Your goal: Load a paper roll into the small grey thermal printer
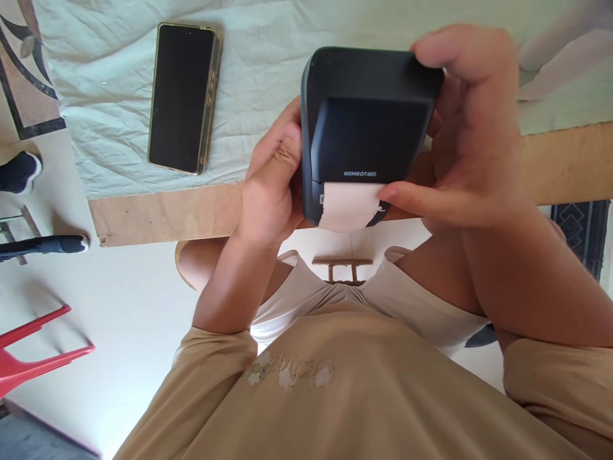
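Note:
A black label printer (373,134) marked NIIMBOT is held up over the table's front edge. A strip of pale label paper (347,207) sticks out of its near end and curls downward. My left hand (272,179) is closed around the printer's left side, thumb along the casing, its other fingers mostly hidden. On the right side, my right hand (479,134) grips the printer, with one digit on the far right corner. Another digit of that hand lies across the near right edge, touching or very close to the paper's edge.
A dark-screened smartphone (182,99) lies on the pale green cloth (258,57) left of the printer. The table's wooden edge (167,211) runs across in front of me. A red plastic piece of furniture (38,364) and dark shoes (19,172) are at the left.

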`<state>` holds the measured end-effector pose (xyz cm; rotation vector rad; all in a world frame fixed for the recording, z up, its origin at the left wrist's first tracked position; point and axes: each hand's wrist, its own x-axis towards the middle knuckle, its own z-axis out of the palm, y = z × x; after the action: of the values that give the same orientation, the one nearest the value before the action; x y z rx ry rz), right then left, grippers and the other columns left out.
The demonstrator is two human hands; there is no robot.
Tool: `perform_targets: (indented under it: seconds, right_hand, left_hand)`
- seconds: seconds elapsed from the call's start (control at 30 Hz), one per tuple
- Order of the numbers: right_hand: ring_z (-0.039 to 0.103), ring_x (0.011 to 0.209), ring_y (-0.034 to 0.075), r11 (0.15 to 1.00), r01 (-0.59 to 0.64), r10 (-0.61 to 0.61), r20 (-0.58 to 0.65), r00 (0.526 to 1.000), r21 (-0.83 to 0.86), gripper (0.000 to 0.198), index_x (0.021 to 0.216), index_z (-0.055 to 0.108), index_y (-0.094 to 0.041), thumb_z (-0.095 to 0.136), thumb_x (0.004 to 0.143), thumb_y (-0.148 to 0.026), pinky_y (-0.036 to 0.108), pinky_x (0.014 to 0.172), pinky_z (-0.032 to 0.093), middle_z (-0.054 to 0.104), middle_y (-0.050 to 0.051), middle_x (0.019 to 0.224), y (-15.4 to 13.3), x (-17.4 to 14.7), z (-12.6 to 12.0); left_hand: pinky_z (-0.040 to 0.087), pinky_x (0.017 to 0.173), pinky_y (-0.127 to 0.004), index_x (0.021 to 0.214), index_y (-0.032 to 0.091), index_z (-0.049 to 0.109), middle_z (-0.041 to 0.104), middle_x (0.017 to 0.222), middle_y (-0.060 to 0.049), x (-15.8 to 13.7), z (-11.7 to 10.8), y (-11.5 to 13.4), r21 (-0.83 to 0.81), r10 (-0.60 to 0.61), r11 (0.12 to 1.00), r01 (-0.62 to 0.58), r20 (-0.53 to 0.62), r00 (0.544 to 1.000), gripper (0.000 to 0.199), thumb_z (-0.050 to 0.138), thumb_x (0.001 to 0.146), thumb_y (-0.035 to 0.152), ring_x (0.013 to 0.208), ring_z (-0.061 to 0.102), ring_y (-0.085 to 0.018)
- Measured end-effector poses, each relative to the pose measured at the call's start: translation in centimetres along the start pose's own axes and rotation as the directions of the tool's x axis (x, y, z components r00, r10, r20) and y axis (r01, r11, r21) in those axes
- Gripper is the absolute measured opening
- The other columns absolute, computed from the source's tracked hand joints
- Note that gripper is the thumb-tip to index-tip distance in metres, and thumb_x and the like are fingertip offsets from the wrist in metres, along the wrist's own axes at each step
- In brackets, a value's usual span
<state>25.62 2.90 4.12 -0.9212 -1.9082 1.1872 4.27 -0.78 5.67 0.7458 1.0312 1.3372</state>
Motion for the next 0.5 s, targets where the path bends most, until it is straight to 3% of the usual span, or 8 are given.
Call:
perform_targets:
  seconds: [0.1,0.17,0.23,0.3,0.33,0.4,0.47,0.5]
  right_hand:
    - [0.052,0.158,0.035,0.956,0.233,-0.251,-0.085,0.964,-0.177,0.078,0.161,0.061,-0.042,0.086,0.094,-0.075,0.045,0.104,0.073,0.053,0.008,0.166,0.3,0.2,0.2]
    - [0.055,0.152,0.035,0.938,0.239,-0.274,-0.111,0.955,-0.251,0.080,0.163,0.063,-0.042,0.083,0.094,-0.079,0.044,0.099,0.073,0.056,0.010,0.160,0.8,0.3,0.2]
    - [0.061,0.140,0.035,0.915,0.234,-0.303,-0.177,0.936,-0.329,0.081,0.160,0.067,-0.039,0.079,0.094,-0.084,0.046,0.095,0.072,0.061,0.012,0.144,1.2,0.3,0.2]
    - [0.068,0.111,0.027,0.900,0.247,-0.350,-0.256,0.901,-0.360,0.072,0.154,0.072,-0.040,0.077,0.096,-0.082,0.044,0.085,0.068,0.065,0.009,0.126,1.1,0.3,0.3]
    - [0.066,0.094,0.021,0.903,0.238,-0.350,-0.294,0.889,-0.357,0.062,0.150,0.074,-0.040,0.077,0.099,-0.076,0.041,0.077,0.064,0.067,0.006,0.122,0.8,0.3,0.4]
    - [0.058,0.073,0.010,0.933,0.177,-0.294,-0.380,0.877,-0.314,0.041,0.137,0.079,-0.038,0.077,0.106,-0.065,0.034,0.063,0.055,0.073,0.001,0.122,-0.3,0.4,0.7]
    - [0.063,0.070,0.005,0.962,0.093,-0.206,-0.463,0.862,-0.256,0.031,0.124,0.082,-0.032,0.074,0.111,-0.059,0.028,0.056,0.049,0.075,-0.001,0.127,-1.6,0.6,1.1]
    - [0.068,0.073,0.004,0.971,0.060,-0.174,-0.508,0.844,-0.233,0.034,0.121,0.083,-0.030,0.073,0.112,-0.061,0.025,0.056,0.051,0.075,-0.001,0.130,-2.2,0.8,1.2]
  left_hand:
    - [0.057,0.079,-0.030,0.072,0.029,0.061,0.042,0.064,0.001,0.2,0.1,-0.5,-0.086,0.066,0.993,-0.075,-0.101,0.993,0.048,0.075,0.112,0.052,0.075,0.062,-0.020]
    - [0.061,0.090,-0.030,0.078,0.029,0.069,0.061,0.071,0.000,0.4,-0.2,-0.9,-0.103,0.065,0.992,-0.075,-0.096,0.993,0.045,0.073,0.111,0.059,0.093,0.074,-0.023]
    - [0.063,0.104,-0.033,0.098,0.030,0.083,0.080,0.090,-0.003,0.5,-0.6,-1.1,-0.082,-0.025,0.996,0.031,0.080,0.997,0.040,0.070,0.110,0.066,0.122,0.078,-0.029]
    - [0.064,0.110,-0.036,0.103,0.031,0.086,0.085,0.102,-0.004,0.5,-0.9,-1.2,-0.114,-0.020,0.993,0.036,0.140,0.990,0.048,0.060,0.113,0.071,0.141,0.075,-0.032]
    - [0.064,0.111,-0.036,0.102,0.031,0.086,0.085,0.106,-0.005,0.5,-1.0,-1.2,-0.137,-0.003,0.990,0.024,0.153,0.988,0.050,0.057,0.116,0.069,0.147,0.073,-0.031]
    - [0.063,0.102,-0.032,0.099,0.031,0.083,0.084,0.103,-0.003,0.3,-1.2,-1.1,-0.178,0.109,0.979,-0.096,0.062,0.992,0.047,0.056,0.117,0.066,0.146,0.075,-0.027]
    - [0.063,0.096,-0.031,0.111,0.030,0.087,0.084,0.108,-0.003,0.3,-1.5,-1.0,-0.099,0.041,0.995,-0.021,0.208,0.977,0.028,0.073,0.112,0.055,0.145,0.075,-0.027]
    - [0.063,0.097,-0.031,0.117,0.029,0.087,0.084,0.110,-0.004,0.4,-1.7,-0.9,-0.073,0.013,0.997,0.004,0.228,0.974,0.023,0.077,0.110,0.049,0.144,0.076,-0.027]
